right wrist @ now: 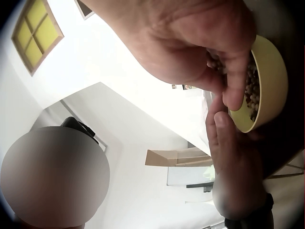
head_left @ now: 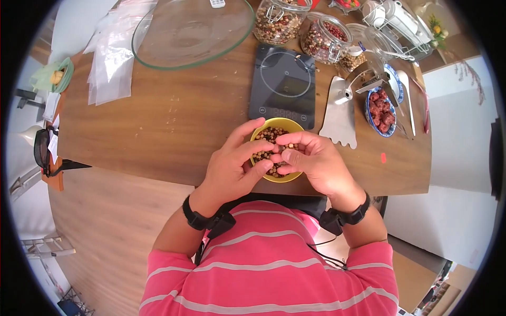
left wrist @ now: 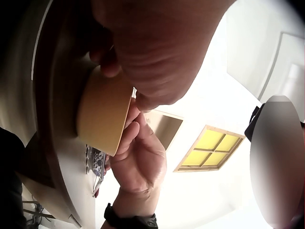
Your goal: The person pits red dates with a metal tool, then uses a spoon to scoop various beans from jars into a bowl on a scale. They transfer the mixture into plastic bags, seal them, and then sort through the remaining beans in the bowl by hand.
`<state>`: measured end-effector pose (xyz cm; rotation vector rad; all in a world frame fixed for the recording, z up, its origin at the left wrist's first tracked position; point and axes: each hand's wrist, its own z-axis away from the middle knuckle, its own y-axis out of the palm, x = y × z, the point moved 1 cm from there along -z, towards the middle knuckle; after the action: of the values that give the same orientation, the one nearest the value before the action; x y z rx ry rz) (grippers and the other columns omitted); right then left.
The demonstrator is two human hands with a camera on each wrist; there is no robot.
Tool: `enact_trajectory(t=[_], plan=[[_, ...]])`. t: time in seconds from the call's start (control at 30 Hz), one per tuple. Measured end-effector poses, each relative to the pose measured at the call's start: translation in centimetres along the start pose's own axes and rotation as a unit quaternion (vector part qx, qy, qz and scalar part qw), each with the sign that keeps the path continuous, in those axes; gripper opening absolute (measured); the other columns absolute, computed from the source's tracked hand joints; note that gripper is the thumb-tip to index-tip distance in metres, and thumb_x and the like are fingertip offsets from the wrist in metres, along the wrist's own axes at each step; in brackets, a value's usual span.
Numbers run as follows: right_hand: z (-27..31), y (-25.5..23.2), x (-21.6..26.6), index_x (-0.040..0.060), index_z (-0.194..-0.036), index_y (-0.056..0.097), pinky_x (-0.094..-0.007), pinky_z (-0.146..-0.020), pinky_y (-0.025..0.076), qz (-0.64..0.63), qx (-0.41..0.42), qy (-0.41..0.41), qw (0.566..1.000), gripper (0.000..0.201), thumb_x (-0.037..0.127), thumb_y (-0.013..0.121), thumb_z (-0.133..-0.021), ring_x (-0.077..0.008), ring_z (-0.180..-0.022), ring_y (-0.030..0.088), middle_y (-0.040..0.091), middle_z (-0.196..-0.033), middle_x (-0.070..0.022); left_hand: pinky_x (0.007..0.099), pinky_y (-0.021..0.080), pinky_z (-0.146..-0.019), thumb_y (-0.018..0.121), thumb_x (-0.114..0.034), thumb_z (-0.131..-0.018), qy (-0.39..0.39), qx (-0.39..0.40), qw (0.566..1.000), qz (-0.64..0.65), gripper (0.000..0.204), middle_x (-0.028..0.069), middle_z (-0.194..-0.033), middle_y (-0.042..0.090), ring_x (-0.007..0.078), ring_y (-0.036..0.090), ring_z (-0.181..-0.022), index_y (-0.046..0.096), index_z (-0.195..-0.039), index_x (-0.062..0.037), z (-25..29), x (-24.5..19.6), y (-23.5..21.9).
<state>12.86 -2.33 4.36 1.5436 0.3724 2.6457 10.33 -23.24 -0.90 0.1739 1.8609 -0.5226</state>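
Yellow bowl (head_left: 283, 124) of brown and tan grains (head_left: 266, 135), upright near tabletop (head_left: 168, 134) edge, just beside black scale (head_left: 283, 84). Left hand (head_left: 232, 164) over it, fingers loosely spread; right hand (head_left: 322, 164) opposite, fingers bent inward, cannot tell whether pinching grains.

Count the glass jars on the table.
3, in a row along the table's far side, beyond the flat black device: the left jar, the middle jar and the right jar, partly hidden. No others show.
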Motion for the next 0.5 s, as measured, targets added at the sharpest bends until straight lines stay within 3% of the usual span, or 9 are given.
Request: enact_trajectory(t=[0.23, 0.3, 0.5], plan=[[-0.1, 0.4, 0.6, -0.0047, -0.121, 0.066, -0.0304, -0.084, 0.063, 0.183, -0.033, -0.035, 0.982, 0.022, -0.001, 0.055, -0.103, -0.0182, -0.102, 0.073, 0.072, -0.112, -0.0118, 0.0282, 0.055, -0.06, 0.077, -0.021, -0.09, -0.013, -0.003, 1.0, -0.021, 0.032, 0.0112, -0.147, 0.056, 0.015, 0.067, -0.066, 0.071, -0.119, -0.0088, 0.1, -0.1, -0.2], [0.0, 0.3, 0.9, -0.0041, -0.119, 0.068, -0.0304, -0.082, 0.063, 0.214, -0.034, -0.043, 0.975, 0.021, -0.001, 0.055, -0.103, -0.0183, -0.1, 0.074, 0.073, -0.11, -0.0122, 0.0229, 0.048, -0.058, 0.076, -0.008, -0.087, 0.008, -0.003, 1.0, -0.027, 0.034, 0.013, -0.149, 0.055, 0.0069, 0.059, -0.065, 0.069, -0.121, -0.0062, 0.1, -0.1, -0.1], [0.0, -0.1, 1.3, -0.0024, -0.113, 0.071, -0.0316, -0.078, 0.064, 0.34, -0.069, -0.089, 0.934, 0.02, -0.003, 0.055, -0.101, -0.02, -0.095, 0.076, 0.074, -0.103, -0.0147, 0.0238, 0.047, -0.058, 0.075, -0.007, -0.086, -0.009, -0.004, 1.0, -0.014, 0.036, 0.0114, -0.147, 0.056, 0.0076, 0.058, -0.064, 0.067, -0.122, -0.0067, 0.1, -0.5, -0.2]])
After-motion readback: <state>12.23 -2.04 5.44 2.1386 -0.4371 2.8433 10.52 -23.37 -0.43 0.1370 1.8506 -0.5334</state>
